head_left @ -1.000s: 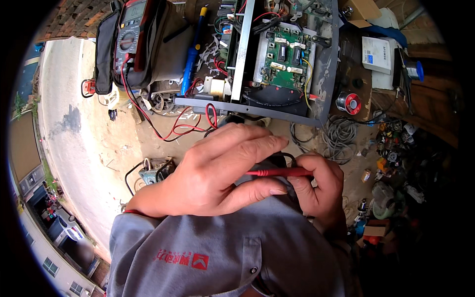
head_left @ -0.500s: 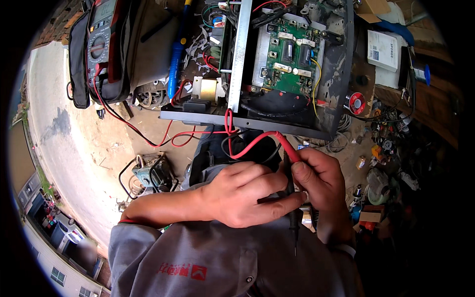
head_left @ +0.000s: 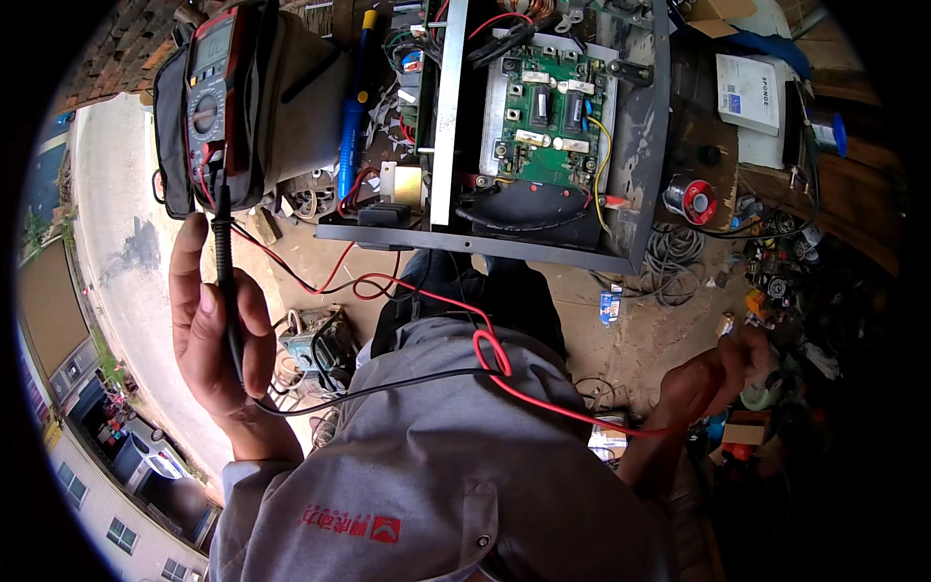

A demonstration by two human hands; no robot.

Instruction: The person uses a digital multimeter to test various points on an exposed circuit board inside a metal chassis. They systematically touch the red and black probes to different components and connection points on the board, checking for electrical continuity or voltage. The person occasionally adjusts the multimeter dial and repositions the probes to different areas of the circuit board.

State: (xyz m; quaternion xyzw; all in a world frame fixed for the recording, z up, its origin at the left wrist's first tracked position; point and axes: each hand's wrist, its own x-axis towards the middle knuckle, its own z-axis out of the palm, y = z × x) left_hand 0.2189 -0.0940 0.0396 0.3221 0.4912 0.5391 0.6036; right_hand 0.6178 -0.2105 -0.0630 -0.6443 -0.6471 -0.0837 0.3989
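My left hand [head_left: 199, 354], raised at the left below the multimeter [head_left: 211, 82], grips a black test probe [head_left: 224, 257] that points up. Its black lead [head_left: 388, 384] runs from the hand across my shirt. Out to the right, my right hand [head_left: 700, 380] is closed and somewhat blurred. The red test lead [head_left: 543, 400], with a loop in it, runs to that hand; the probe itself is hidden. Beyond my lap sits an opened metal casing [head_left: 543, 247] holding a green circuit board [head_left: 558, 160]. Neither hand touches it.
A blue-and-yellow screwdriver [head_left: 349, 136] lies left of the casing. Right of it are a solder spool [head_left: 694, 202], a white box [head_left: 749, 95] and coiled cable [head_left: 674, 257]. Clutter [head_left: 776, 281] covers the ground farther right. A teal device [head_left: 312, 339] stands by my left forearm.
My hands were together in front of me with both probes and have moved wide apart. The black probe went left and up, the red lead right; its loop now lies over my shirt.
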